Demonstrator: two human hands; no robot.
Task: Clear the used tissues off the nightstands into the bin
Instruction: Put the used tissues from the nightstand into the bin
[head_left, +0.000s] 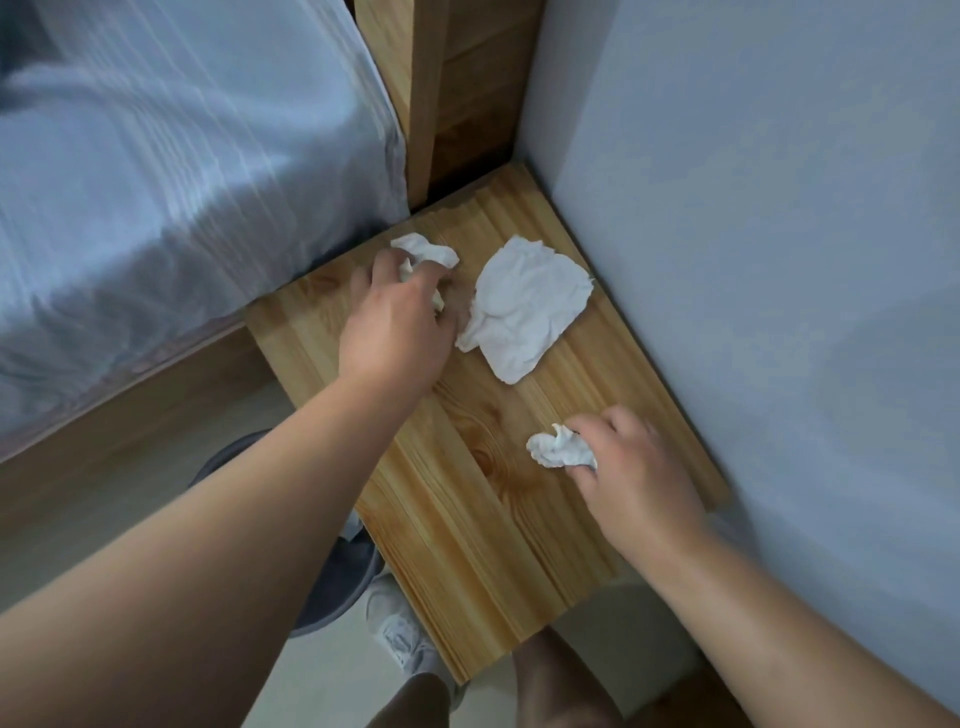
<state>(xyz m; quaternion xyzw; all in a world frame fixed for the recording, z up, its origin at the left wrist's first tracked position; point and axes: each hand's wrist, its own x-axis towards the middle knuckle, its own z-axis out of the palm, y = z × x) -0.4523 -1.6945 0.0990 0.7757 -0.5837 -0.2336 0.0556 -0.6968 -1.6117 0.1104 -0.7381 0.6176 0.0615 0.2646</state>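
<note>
Left hand (395, 322) curled round the far tissue (427, 251) and right hand (636, 480) pinching the near tissue (558, 451), both on the nightstand (467, 551), should bunch them fully into the palms (a flat tissue (530, 306) lies between) before lifting toward the bin (340, 577).

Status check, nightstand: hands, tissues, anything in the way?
Left hand grips crumpled tissue by the bed. Right hand pinches small tissue. Large tissue loose on nightstand. Bin on floor, partly hidden.
</note>
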